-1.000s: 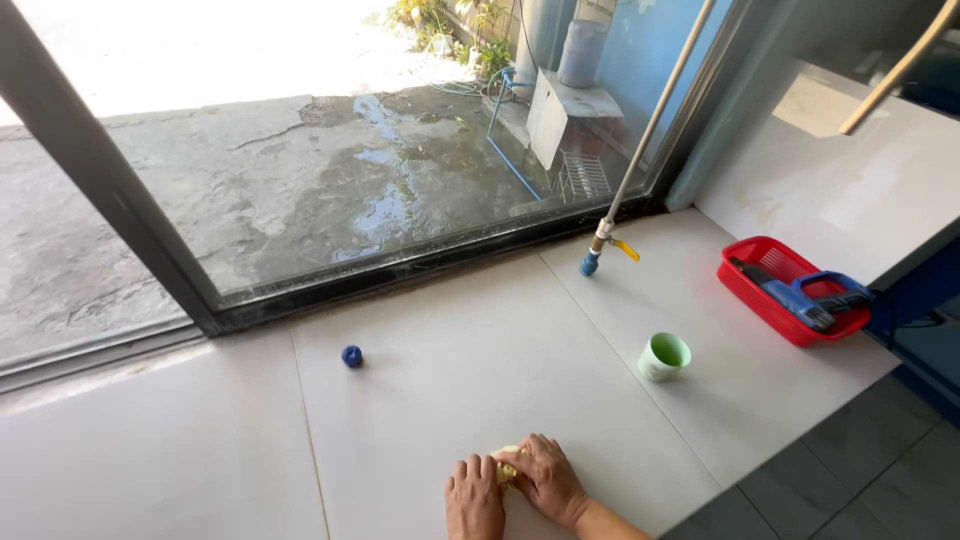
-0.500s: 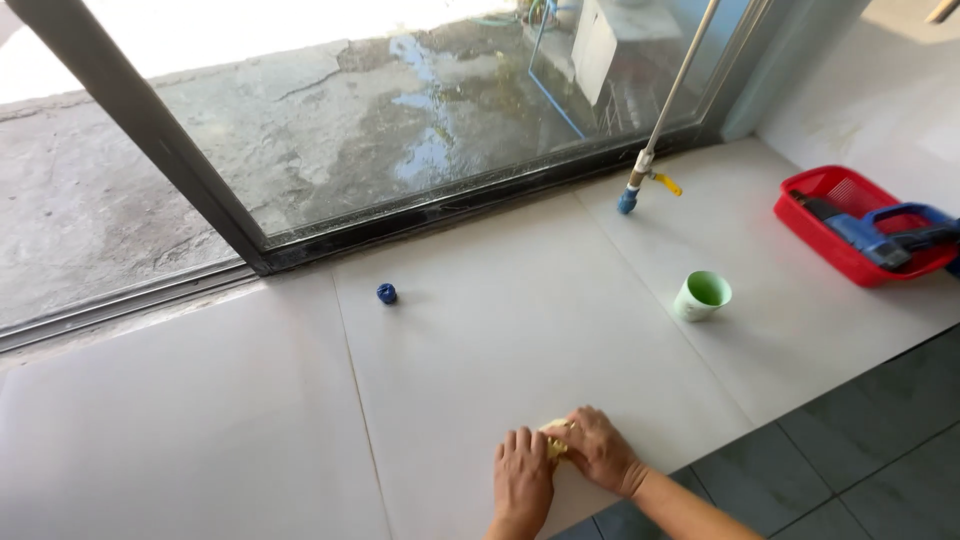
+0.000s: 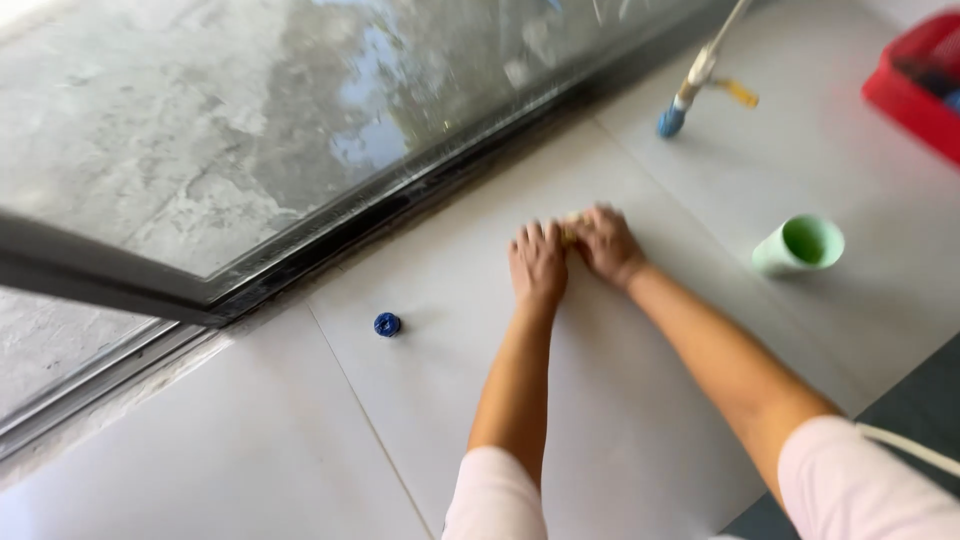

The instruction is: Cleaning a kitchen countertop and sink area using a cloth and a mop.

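Note:
Both my hands press side by side on a white floor tile (image 3: 620,400). My left hand (image 3: 538,262) lies flat with fingers together. My right hand (image 3: 603,243) is curled over a small yellow thing (image 3: 571,229), perhaps a sponge, of which only a sliver shows between the hands. The picture is blurred by motion. My arms reach forward from pale pink sleeves at the bottom edge.
A small blue cap (image 3: 387,324) lies on the tile to the left. A green cup (image 3: 802,245) lies on its side to the right. A blue-tipped tool on a pole (image 3: 676,113) leans at the glass door track (image 3: 420,195). A red tray (image 3: 915,85) sits far right.
My hands have slid forward along the tile toward the glass door, arms now stretched out. The camera has dropped closer to the floor and tilted.

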